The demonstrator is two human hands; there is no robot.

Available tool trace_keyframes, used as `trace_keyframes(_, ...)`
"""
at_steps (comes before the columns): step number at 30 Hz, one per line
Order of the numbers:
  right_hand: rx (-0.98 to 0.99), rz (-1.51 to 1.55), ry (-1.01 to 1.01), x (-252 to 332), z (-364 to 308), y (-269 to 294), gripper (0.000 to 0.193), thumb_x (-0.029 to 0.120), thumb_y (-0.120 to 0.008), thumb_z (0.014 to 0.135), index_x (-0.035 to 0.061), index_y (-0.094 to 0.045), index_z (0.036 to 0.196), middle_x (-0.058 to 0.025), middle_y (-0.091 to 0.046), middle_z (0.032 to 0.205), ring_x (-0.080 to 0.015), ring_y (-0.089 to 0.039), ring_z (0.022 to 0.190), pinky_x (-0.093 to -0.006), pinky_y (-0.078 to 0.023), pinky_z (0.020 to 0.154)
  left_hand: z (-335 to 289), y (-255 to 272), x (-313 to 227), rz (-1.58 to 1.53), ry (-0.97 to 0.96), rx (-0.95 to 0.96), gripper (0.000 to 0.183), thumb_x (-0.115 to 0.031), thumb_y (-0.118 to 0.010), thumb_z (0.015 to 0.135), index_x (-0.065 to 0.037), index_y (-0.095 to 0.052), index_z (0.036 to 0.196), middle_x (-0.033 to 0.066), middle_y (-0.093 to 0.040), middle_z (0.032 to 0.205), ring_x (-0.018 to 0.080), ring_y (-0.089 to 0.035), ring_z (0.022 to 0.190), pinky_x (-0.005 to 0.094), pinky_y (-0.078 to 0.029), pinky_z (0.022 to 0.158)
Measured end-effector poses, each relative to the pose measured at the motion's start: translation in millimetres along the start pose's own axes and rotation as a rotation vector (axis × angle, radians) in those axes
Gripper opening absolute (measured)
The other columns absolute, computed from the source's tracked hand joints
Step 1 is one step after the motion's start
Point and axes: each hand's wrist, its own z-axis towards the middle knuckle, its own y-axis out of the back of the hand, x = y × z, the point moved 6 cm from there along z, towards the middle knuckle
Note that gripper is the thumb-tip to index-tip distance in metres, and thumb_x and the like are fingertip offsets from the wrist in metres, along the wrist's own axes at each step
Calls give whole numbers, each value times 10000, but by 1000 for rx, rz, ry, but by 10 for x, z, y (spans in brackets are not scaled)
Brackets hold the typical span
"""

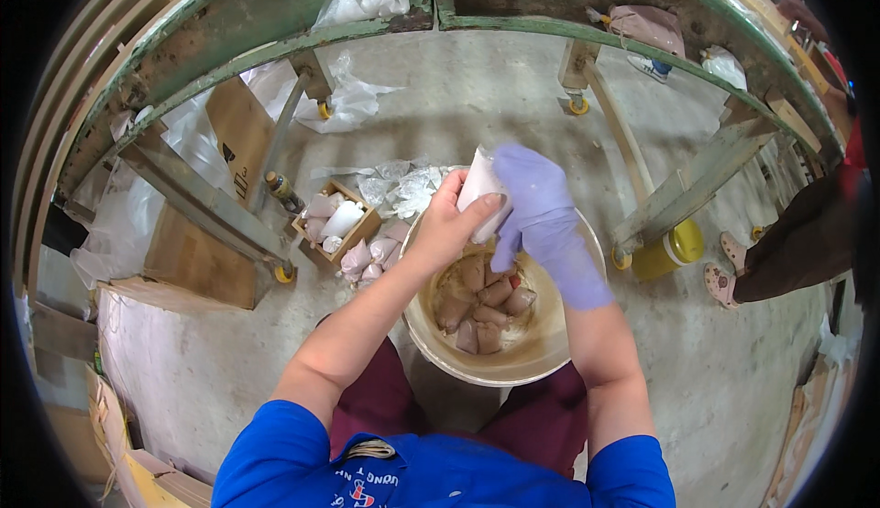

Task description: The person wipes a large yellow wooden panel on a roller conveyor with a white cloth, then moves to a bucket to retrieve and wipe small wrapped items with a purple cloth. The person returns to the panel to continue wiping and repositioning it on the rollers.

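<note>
Bare, my left hand (456, 219) is closed round a small filled plastic bag (481, 192), pale pink-white and tilted above the bucket. Beside the bag's right side is my right hand (541, 201) in a purple glove; motion smears its fingers, and whether they grip the bag I cannot tell. Below both hands, a large cream bucket (502, 380) stands between my knees. Several brown filled bags (490, 315) lie in its bottom, partly hidden by the glove.
Left of the bucket are a small wooden box (367, 226) of pale bags, loose pinkish bags (359, 259) and a dark bottle (284, 192). Crumpled clear plastic (408, 187) lies behind. A green wheeled table (587, 24) spans ahead; a yellow-green container (669, 249) and another person's legs (788, 233) are right.
</note>
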Motion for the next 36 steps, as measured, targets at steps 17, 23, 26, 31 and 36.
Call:
trace_keyframes(17, -97, 107, -235, -170, -31, -9, 161, 128, -531, 805, 36, -561, 934, -110, -592, 852, -215, -583, 757, -289, -456, 614, -49, 6, -122, 141, -379, -147, 391, -205, -655, 836, -19, -439, 1103, 51, -556, 981, 106, -532, 876, 263, -451, 771)
trace_keyframes(23, -227, 701, -591, -327, -36, 85, 146, 146, -556, 744, 22, -555, 821, -102, -553, 734, -237, -570, 671, -345, -461, 584, -85, 87, -131, 314, -309, -51, 366, -164, -667, 814, -25, -473, 1092, 45, -572, 995, 101, -536, 910, 265, -447, 793)
trace_keyframes(26, -147, 448, -531, -260, 87, -34, 141, 142, -554, 724, 23, -559, 799, -121, -567, 784, -274, -569, 705, -368, -468, 628, -66, 85, -198, 462, -233, -49, 397, -192, -696, 787, -24, -496, 1086, 42, -579, 975, 105, -539, 888, 266, -446, 779)
trace_keyframes(31, 2, -218, 58, 40, 58, -150, 87, 89, -519, 749, 34, -551, 807, -148, -571, 816, -313, -570, 732, -373, -466, 635, -91, 66, -190, 519, -200, 27, 437, -242, -730, 758, -23, -513, 1069, 41, -581, 952, 112, -540, 860, 265, -441, 770)
trace_keyframes(36, -152, -47, -91, -24, 29, 101, 104, 111, -507, 778, 32, -536, 838, -146, -575, 830, -289, -571, 746, -364, -468, 639, -130, -89, -185, 511, -289, 71, 438, -232, -729, 764, -28, -499, 1076, 31, -573, 936, 114, -539, 858, 267, -443, 766)
